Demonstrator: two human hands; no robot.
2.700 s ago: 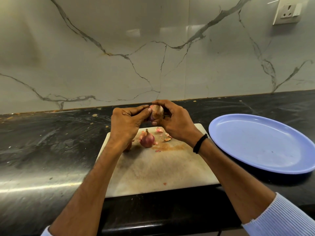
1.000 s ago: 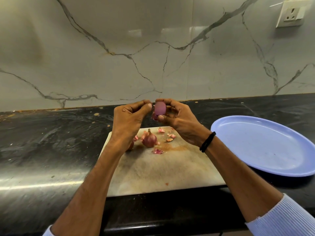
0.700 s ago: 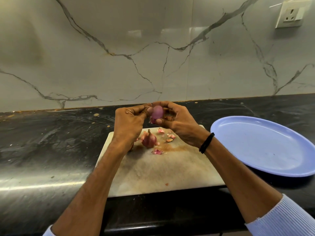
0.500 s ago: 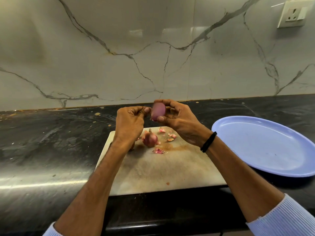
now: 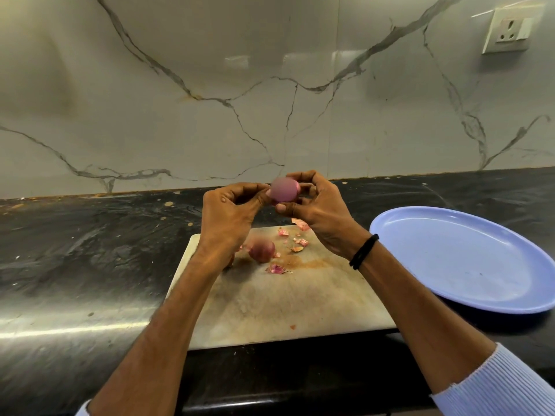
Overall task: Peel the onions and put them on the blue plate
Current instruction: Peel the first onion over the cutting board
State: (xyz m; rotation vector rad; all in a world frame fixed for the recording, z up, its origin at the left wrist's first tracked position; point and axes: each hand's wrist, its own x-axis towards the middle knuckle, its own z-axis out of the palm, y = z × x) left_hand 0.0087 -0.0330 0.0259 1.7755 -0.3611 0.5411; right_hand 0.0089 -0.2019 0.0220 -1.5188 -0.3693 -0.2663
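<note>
Our right hand (image 5: 318, 217) holds the peeled onion (image 5: 283, 190) in the air, thumb below and fingers curled over its top and right side. Our left hand (image 5: 228, 217) is curled too, and its thumb and forefinger meet at the onion's left side, touching it. The onion is blurred, so we cannot tell whether any skin is caught in that pinch. It shows smooth and pinkish purple.

Nearest to us, a ribbed light-blue sleeve (image 5: 510, 385) covers our right forearm, and a black wristband (image 5: 363, 251) sits on that wrist. Under our forearms lies the stained cutting board (image 5: 285, 301), pale and worn. On its far half rests an unpeeled onion (image 5: 262, 250), just right of our left wrist, with peel scraps (image 5: 276, 268) scattered beside it and toward the board's far edge. A reddish shape shows at the left wrist, mostly hidden; we cannot tell what it is.

To the right of the board, near it but apart, sits the blue plate (image 5: 468, 259). The peeled onion hangs over the board's far edge, to the left of the plate and not on it.

Board and plate rest on a dark counter (image 5: 75, 250) flecked with crumbs. Behind it rises a veined marble wall (image 5: 180, 115), with a wall socket (image 5: 509, 30) at upper right.
</note>
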